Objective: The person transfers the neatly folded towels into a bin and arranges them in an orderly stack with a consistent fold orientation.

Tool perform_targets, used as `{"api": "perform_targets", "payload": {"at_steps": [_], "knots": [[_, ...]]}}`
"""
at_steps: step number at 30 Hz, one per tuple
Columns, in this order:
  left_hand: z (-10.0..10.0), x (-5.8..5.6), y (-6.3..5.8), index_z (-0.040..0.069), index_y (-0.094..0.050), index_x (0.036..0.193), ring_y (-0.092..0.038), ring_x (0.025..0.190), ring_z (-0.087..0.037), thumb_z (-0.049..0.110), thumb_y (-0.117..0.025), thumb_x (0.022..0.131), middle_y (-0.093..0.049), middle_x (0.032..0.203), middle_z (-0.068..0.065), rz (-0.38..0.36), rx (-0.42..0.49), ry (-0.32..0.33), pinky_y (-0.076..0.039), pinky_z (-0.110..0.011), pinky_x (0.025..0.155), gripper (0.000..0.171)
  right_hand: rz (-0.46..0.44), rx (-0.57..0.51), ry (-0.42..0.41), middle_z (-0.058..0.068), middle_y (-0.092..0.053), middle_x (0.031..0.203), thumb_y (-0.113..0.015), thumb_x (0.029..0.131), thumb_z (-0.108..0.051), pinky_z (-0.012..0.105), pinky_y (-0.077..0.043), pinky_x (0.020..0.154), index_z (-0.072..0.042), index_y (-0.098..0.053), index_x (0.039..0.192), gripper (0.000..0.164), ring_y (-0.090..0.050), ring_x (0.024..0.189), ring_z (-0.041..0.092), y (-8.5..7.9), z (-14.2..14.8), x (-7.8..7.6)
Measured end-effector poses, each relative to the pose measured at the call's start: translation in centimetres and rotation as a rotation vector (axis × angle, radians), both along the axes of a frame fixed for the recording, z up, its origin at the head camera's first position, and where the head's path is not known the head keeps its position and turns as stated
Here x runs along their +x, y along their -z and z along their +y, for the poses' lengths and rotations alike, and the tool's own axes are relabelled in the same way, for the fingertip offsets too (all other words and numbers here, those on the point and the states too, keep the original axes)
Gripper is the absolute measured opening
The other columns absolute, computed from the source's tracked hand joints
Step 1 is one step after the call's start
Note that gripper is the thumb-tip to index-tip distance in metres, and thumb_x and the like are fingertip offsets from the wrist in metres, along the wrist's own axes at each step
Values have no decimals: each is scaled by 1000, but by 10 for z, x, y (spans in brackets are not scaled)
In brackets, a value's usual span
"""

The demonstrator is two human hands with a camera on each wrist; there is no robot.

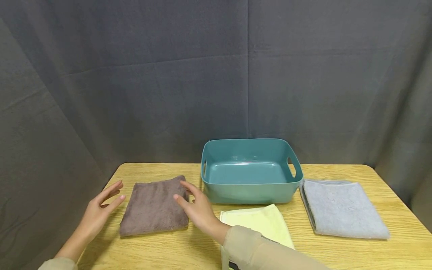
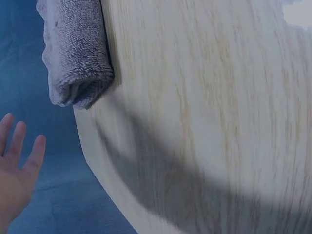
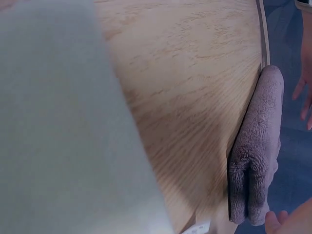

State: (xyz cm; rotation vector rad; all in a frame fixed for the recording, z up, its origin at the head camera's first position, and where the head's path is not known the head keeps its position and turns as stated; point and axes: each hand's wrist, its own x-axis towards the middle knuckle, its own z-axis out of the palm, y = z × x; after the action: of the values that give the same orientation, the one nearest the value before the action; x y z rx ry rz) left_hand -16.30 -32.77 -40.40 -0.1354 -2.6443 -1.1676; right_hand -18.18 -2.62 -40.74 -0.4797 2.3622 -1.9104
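A folded brown towel [image 1: 155, 208] lies flat on the left part of the wooden table, between my two hands. My left hand [image 1: 96, 213] is just left of it, fingers apart and holding nothing. On the other side, my right hand [image 1: 200, 210] hovers by the towel's right edge, its thumb and fingertips overlapping that edge in the head view. The left wrist view shows the towel's rolled-looking end [image 2: 80, 53] with the left hand [image 2: 17, 180] beyond the table edge. In the right wrist view the towel's folded layers [image 3: 256, 161] face the camera, near the right fingertips [image 3: 273, 222].
A teal basin [image 1: 249, 193] with handle holes stands at the back middle. Before it lies a pale yellow towel [image 1: 260, 221], partly under my right forearm in view. A folded grey towel [image 1: 344, 210] lies at the right. Dark curtain [image 1: 216, 75] hangs behind the table [image 1: 398, 247].
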Motion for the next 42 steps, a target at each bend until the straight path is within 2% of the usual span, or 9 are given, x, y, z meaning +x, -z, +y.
{"api": "perform_targets", "payload": {"at_steps": [2, 4, 9, 12, 17, 22, 30, 38, 42], "knots": [[-1, -1, 1, 13, -33, 155, -40, 117, 9, 30, -55, 103, -48, 146, -17, -15, 2, -10, -42, -15, 81, 59, -2, 0, 16, 8, -48, 147, -61, 99, -36, 55, -40, 103, -17, -51, 145, 51, -46, 132, 34, 1, -3, 0], [-3, -2, 3, 14, -29, 157, -42, 120, 4, 31, -53, 104, -47, 147, -17, -36, 10, -10, -44, -24, 86, 61, 1, 3, 30, 9, -49, 146, -62, 98, -37, 54, -42, 101, -17, -51, 144, 51, -47, 131, 34, 3, -5, 1], [-5, -3, 9, 12, -22, 159, -41, 130, -30, 33, -49, 105, -41, 150, -21, -93, 57, 11, -40, -59, 97, 63, -6, -2, 58, 11, -48, 147, -62, 98, -36, 56, -42, 100, -16, -51, 145, 52, -47, 132, 34, 7, -11, -2], [-3, -3, 13, 11, -20, 159, -38, 132, -41, 33, -49, 105, -38, 151, -23, -117, 82, 20, -35, -68, 99, 65, -7, -4, 79, 11, -46, 149, -62, 98, -35, 56, -38, 105, -16, -50, 146, 53, -43, 135, 34, 11, -15, -4], [0, -4, 17, 10, -19, 159, -36, 135, -44, 36, -49, 105, -36, 152, -25, -141, 102, 24, -34, -69, 100, 67, -1, 2, 122, 9, -44, 151, -62, 97, -34, 55, -32, 110, -16, -49, 146, 54, -37, 140, 33, 18, -21, -6], [3, -6, 20, 11, -18, 159, -32, 137, -47, 38, -48, 105, -32, 153, -27, -183, 111, 27, -34, -67, 102, 68, -23, -17, 173, 10, -43, 151, -63, 97, -34, 54, -33, 110, -16, -50, 146, 53, -39, 139, 33, 25, -26, -6], [5, -7, 29, 5, -15, 158, -27, 138, -52, 44, -46, 104, -25, 155, -29, -265, 106, 20, -33, -65, 104, 73, -90, -100, 216, 15, -41, 152, -63, 98, -29, 53, -36, 108, -13, -49, 146, 53, -41, 137, 38, 31, -29, -8], [5, -7, 35, 3, -17, 158, -35, 136, -47, 43, -46, 105, -28, 154, -29, -288, 150, -25, -41, -57, 103, 72, -114, -138, 290, 16, -45, 149, -64, 96, -27, 51, -37, 108, -14, -52, 143, 51, -43, 134, 40, 33, -32, -17], [8, -9, 36, 4, -16, 158, -34, 138, -45, 44, -47, 104, -25, 156, -28, -332, 179, -47, -40, -54, 104, 74, -119, -139, 300, 16, -45, 149, -64, 95, -26, 53, -38, 107, -15, -53, 142, 50, -43, 134, 41, 36, -33, -17]]}}
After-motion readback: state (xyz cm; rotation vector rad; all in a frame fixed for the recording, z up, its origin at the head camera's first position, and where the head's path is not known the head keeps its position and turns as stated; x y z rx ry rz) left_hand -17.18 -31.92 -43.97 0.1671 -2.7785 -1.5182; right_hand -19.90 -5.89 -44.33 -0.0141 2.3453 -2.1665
